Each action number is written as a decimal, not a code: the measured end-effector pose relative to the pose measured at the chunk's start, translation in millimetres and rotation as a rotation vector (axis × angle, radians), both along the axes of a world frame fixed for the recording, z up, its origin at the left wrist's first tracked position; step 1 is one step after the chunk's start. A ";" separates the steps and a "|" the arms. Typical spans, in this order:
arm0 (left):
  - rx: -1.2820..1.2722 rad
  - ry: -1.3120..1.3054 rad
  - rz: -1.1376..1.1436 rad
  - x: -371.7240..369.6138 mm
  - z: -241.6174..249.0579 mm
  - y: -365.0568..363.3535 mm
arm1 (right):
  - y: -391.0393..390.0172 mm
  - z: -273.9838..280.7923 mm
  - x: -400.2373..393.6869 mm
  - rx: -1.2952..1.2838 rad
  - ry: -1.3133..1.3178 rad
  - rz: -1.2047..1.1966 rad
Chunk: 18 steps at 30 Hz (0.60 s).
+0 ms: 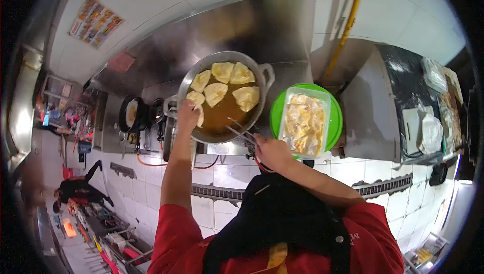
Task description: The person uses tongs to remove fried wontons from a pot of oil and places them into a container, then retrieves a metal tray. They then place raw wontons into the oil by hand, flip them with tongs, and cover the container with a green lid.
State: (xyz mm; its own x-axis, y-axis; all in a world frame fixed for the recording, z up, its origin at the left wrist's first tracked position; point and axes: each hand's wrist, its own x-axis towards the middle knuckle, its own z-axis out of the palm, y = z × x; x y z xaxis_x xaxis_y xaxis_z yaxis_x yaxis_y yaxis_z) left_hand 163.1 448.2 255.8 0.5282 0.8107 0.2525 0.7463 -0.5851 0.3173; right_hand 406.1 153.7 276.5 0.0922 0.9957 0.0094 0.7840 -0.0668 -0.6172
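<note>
A large round pan [226,56] with two handles holds brown oil and several pale folded dough pieces [216,94]. At the pan's left rim, my left hand [187,115] is closed on a pale dough piece [200,116], low over the oil. My right hand [272,153] grips metal tongs [241,132], whose tips are apart above the oil near the pan's lower right edge. Right of the pan, a clear plastic container [303,125] of yellowish pieces rests on a round green lid or tray [276,110].
A black pan [132,114] with food stands on the left. A steel backsplash [237,26] rises behind the large pan. At the right is a dark-topped counter [403,79] with plastic bags [431,132]. Another person [80,189] is at the far left.
</note>
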 end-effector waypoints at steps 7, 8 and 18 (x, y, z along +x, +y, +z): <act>0.044 0.096 -0.026 124.6 100.6 -80.8 | -0.8 3.2 0.4 -0.107 -0.011 0.030; 0.116 0.051 -0.110 154.5 116.0 -100.5 | -0.4 0.9 0.8 -0.120 -0.013 0.044; -0.150 0.435 -0.703 311.2 21.1 -172.4 | -17.6 -11.4 6.6 0.075 0.053 0.072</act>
State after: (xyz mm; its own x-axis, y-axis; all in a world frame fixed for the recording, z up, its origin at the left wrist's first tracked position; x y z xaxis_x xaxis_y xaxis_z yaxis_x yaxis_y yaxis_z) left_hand 474.4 275.8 276.9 0.9482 0.2650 -0.1750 0.2974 -0.9343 0.1966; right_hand 412.8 136.1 265.1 0.0225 0.9964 0.0816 0.7515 0.0370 -0.6587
